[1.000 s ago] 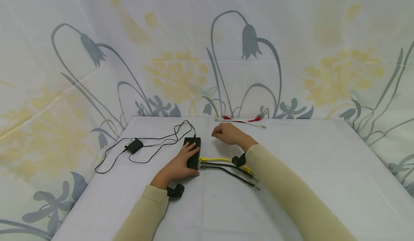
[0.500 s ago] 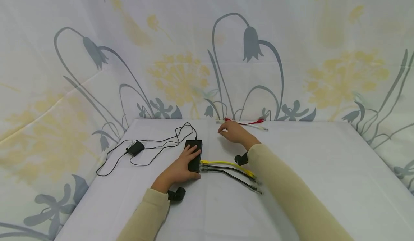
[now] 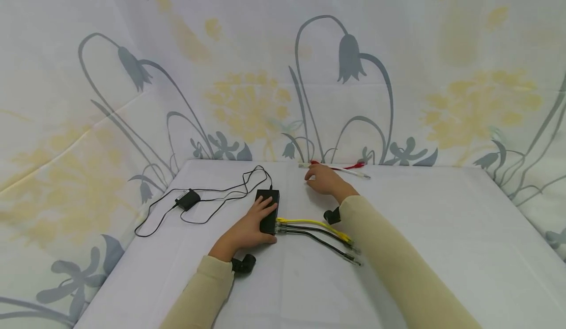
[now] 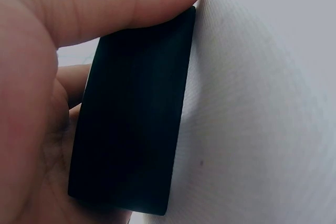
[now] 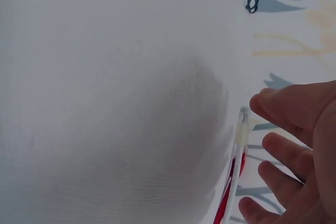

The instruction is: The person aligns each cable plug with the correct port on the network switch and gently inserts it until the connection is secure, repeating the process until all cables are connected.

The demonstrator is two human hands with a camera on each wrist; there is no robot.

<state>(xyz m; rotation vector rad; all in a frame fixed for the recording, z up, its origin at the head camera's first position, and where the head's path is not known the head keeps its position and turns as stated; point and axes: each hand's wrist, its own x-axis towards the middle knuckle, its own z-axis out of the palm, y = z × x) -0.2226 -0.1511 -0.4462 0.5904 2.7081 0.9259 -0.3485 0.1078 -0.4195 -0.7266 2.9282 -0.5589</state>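
Observation:
My left hand (image 3: 247,228) grips a black network switch (image 3: 269,225) on the white table, fingers spread over its top. In the left wrist view the thumb lies across one end of the switch (image 4: 131,124). Yellow (image 3: 305,221) and black patch cables (image 3: 320,241) run from its right side. My right hand (image 3: 325,179) hovers with loosely bent, separated fingers and nothing in them. Just beyond it lie a white patch cable (image 3: 351,172) and a red one (image 3: 357,165). In the right wrist view the fingertips are close beside the white cable's clear plug (image 5: 243,116).
A black power adapter (image 3: 187,200) lies on the table's left side. Its thin looped cord (image 3: 225,199) leads to the far end of the switch. A flower-patterned curtain (image 3: 247,108) hangs behind the table and along its sides.
My right hand has shifted slightly right and away from me, closer to the white and red cables. The left hand stays on the switch. The head view has moved a little.

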